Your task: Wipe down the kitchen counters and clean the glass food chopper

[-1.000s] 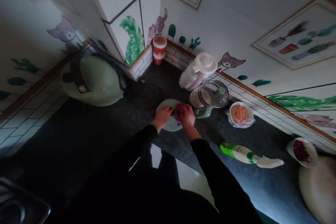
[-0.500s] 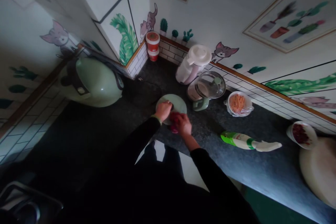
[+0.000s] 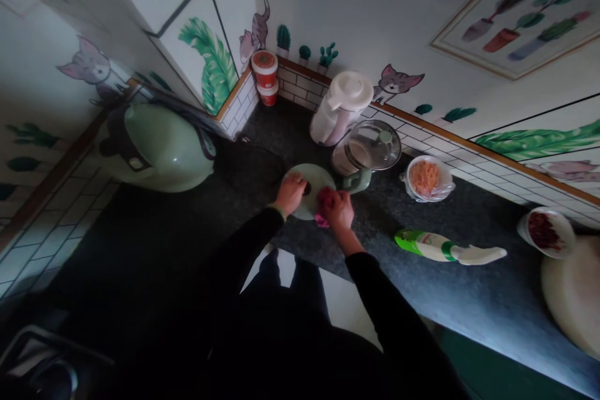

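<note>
On the dark counter before me lies a pale green round base (image 3: 313,174), like that of an electric kettle. My left hand (image 3: 289,194) grips its left edge beside a dark round spot, fingers closed. Bunched under my right hand (image 3: 341,210) is a pink cloth (image 3: 323,201), pressed on the right side of the base. Part of the cloth hangs over the near rim. Just right of the base stands a glass pot with a green handle (image 3: 359,181). A clear glass lid (image 3: 382,140) sits tilted at its top.
Behind stand a white jug (image 3: 347,100) and stacked red-and-white tubs (image 3: 265,78). A green appliance (image 3: 169,147) is at left. To the right are a bowl of orange shreds (image 3: 425,179), a spray bottle (image 3: 434,247) lying flat, and a bowl of dark red pieces (image 3: 546,231).
My right hand has moved slightly right and up with the pink cloth across the base. My left hand keeps its hold at the left edge. The view has shifted a little.
</note>
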Motion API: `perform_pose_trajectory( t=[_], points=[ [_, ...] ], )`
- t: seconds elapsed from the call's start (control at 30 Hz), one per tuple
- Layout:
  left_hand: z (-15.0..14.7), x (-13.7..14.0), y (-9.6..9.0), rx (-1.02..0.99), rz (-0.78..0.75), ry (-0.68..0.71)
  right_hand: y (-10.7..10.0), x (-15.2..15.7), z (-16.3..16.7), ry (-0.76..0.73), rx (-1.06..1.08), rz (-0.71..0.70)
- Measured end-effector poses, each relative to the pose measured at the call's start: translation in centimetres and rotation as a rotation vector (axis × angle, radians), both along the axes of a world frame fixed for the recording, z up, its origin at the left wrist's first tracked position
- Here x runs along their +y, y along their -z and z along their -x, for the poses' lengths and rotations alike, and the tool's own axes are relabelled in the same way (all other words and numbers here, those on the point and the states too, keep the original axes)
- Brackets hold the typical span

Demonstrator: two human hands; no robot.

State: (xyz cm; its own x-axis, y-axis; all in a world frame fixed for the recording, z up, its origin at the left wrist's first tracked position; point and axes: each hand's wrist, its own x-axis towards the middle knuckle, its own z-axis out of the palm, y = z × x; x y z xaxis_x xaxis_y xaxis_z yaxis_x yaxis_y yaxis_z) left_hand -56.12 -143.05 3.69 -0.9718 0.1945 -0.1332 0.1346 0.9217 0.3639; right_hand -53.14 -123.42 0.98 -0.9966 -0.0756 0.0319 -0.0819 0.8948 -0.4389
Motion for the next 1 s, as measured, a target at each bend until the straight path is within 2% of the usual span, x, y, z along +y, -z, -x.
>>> perform_pose_trajectory(
  t=[0.1, 0.2, 0.33, 0.4, 0.47, 0.53, 0.6, 0.63, 0.7, 0.8, 0.87, 0.93, 1.0],
  points=[
    [-0.2, 0.0, -0.2, 0.008, 0.003, 0.016, -0.4, 0.5, 1.2, -0.011, 0.046, 0.031],
    [-0.1, 0.0, -0.5, -0.018, 0.022, 0.031, -0.4, 1.4, -1.6, -0.103, 0.025, 0.076],
    [0.3, 0.0, -0.9, -0.038, 0.066, 0.074, -0.6, 2.1, -5.0, -0.071, 0.007, 0.096],
    [0.6, -0.1, -0.9, -0.040, 0.102, 0.107, -0.9, 0.3, -5.3, -0.117, 0.022, 0.115],
    [0.8, -0.2, -0.9, -0.049, 0.137, 0.125, -1.0, -2.9, -5.1, -0.244, 0.006, 0.118],
    [0.9, -0.3, -1.0, -0.062, 0.159, 0.135, -0.9, -6.3, -4.9, -0.344, -0.065, 0.070],
    [1.0, -0.3, -1.0, -0.067, 0.165, 0.141, -0.6, -7.8, -4.7, -0.405, -0.138, 0.020],
    [1.0, -0.3, -1.0, -0.069, 0.160, 0.141, -0.4, -7.4, -4.6, -0.423, -0.150, 0.017],
    [0.9, -0.2, -1.0, -0.072, 0.146, 0.134, -0.1, -4.7, -4.4, -0.421, -0.120, 0.048],
    [0.8, -0.1, -1.2, -0.076, 0.154, 0.137, 0.1, 0.5, -4.2, -0.283, -0.052, 0.056],
    [0.9, 0.0, -1.3, -0.079, 0.178, 0.145, 0.2, 1.0, -4.2, -0.228, -0.049, 0.032],
    [1.0, 0.1, -1.5, -0.090, 0.192, 0.146, 0.4, -1.6, -4.1, -0.263, -0.069, 0.031],
    [1.1, 0.0, -1.7, -0.107, 0.189, 0.138, 0.6, -5.7, -3.9, -0.309, -0.094, 0.036]
  ],
)
